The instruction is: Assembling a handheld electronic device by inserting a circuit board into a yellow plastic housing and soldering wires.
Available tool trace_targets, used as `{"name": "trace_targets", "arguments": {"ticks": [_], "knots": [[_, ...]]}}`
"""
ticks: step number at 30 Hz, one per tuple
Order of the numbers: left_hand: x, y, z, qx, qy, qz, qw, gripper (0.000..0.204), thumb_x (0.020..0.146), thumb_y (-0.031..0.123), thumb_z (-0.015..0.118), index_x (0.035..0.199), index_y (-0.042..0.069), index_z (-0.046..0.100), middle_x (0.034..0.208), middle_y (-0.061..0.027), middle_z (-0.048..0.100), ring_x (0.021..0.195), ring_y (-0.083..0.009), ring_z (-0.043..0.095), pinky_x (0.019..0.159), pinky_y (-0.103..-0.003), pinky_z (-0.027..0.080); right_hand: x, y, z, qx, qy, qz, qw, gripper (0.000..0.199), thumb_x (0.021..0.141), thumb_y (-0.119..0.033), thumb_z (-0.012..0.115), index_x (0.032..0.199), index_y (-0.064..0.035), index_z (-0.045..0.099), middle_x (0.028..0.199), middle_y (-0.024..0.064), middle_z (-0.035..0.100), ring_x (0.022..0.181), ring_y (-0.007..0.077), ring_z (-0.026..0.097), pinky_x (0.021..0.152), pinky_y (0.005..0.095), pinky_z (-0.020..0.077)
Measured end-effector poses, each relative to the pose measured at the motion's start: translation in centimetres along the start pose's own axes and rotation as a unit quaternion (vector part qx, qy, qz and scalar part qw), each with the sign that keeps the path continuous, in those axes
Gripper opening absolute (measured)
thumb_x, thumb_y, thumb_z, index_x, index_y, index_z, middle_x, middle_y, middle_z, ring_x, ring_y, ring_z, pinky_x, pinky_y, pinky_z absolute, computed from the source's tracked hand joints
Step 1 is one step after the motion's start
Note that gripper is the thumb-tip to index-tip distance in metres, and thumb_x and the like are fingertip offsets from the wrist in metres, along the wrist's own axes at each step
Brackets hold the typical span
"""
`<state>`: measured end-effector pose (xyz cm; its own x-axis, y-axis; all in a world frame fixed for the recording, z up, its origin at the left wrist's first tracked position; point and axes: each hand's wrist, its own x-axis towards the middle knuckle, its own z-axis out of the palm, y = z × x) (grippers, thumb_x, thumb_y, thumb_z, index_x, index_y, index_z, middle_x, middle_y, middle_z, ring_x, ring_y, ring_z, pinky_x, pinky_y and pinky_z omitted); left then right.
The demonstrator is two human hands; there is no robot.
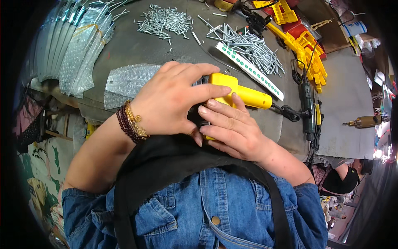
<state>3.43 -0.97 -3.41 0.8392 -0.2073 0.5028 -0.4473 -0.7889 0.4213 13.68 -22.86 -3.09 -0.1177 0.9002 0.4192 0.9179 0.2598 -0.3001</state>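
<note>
A yellow power tool housing (224, 81) with a stubby round handle and a black cord lies between my two hands at the near edge of the table. My left hand (174, 93), bracelets at its wrist, curls over the left part of the tool, with fingers on top and thumb below. Against the near right side of the housing, my right hand (236, 128) presses its close-set fingers. A piece wrapped in bubble wrap (126, 85) reaches left from under my left hand; whether it joins the tool is hidden. Between the hands, most of the tool's underside is covered.
Long screws (248, 47) and a heap of short screws (163, 23) lie at the back. A white strip with green dots (251, 70) borders the long ones. Bubble-wrapped blades (78, 58) stand far left. Yellow housing parts (306, 54) and a dark electric screwdriver (307, 108) are right.
</note>
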Motion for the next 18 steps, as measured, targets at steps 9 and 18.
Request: {"name": "trace_targets", "arguments": {"ticks": [9, 18], "knots": [[3.3, -3.1, -1.4, -0.138, -0.080, -0.111, 0.981, 0.034, 0.094, 0.027, 0.061, 0.118, 0.003, 0.065, 0.108, -0.0177, 0.067, 0.102, -0.0327, 0.064, 0.090, -0.039, 0.050, 2.8, 1.7, -6.8, 0.215, -0.108, 0.027, 0.970, 0.028, 0.094, -0.020, 0.062, 0.117, -0.0063, 0.058, 0.119, 0.0083, 0.062, 0.113, 0.0207, 0.055, 0.097, 0.0394, 0.0439], [3.5, -1.6, 1.5, -0.019, -0.067, -0.102, 0.992, 0.037, 0.098, 0.034, 0.048, 0.084, 0.007, 0.069, 0.094, -0.0121, 0.067, 0.094, -0.0346, 0.063, 0.079, -0.046, 0.052, 5.1, 0.6, -4.7, 0.507, 0.072, 0.256, 0.820, 0.052, 0.106, -0.038, 0.042, 0.068, -0.0035, 0.050, 0.065, 0.0082, 0.058, 0.055, 0.0160, 0.050, 0.055, 0.0276, 0.0395]]}}
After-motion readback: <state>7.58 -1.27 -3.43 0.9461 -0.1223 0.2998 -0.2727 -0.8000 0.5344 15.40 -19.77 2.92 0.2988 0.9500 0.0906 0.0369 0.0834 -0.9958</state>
